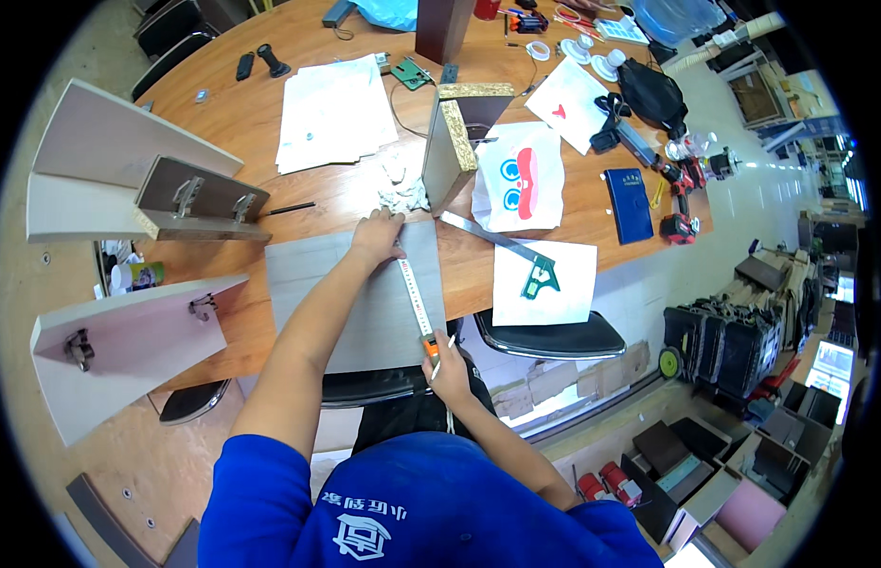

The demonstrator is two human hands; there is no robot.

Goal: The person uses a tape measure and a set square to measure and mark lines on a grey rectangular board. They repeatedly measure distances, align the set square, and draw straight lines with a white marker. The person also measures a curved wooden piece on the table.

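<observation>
The left hand (377, 237) pressed flat, fingers together, on the far edge of a grey board (355, 303), pinning the free end of a tape measure (414, 298) there so that the blade lay taut along the panel. The right hand (450, 367), at the near edge, was closed on the orange tape case and also held a slim white pencil (443, 358) between its fingers, apparently so that a mark could be made without releasing the tape. The two hands were thus well apart, one at each end of the blade, which ran close to the board's right side. The board rested on the wooden surface (270, 123) and overhung its near edge above a black chair seat. Just beyond the left hand lay a crumpled rag (402, 194) and an upright chipboard offcut (450, 151). To the right of the board a steel square with a green handle (535, 275) lay partly on a white sheet. To the left, pale panels fitted with metal hinges (189, 194) were stacked or leaned at the surface's edge. Further off lay loose papers (331, 109), a blue booklet (630, 204) and a red cordless drill (682, 185).
</observation>
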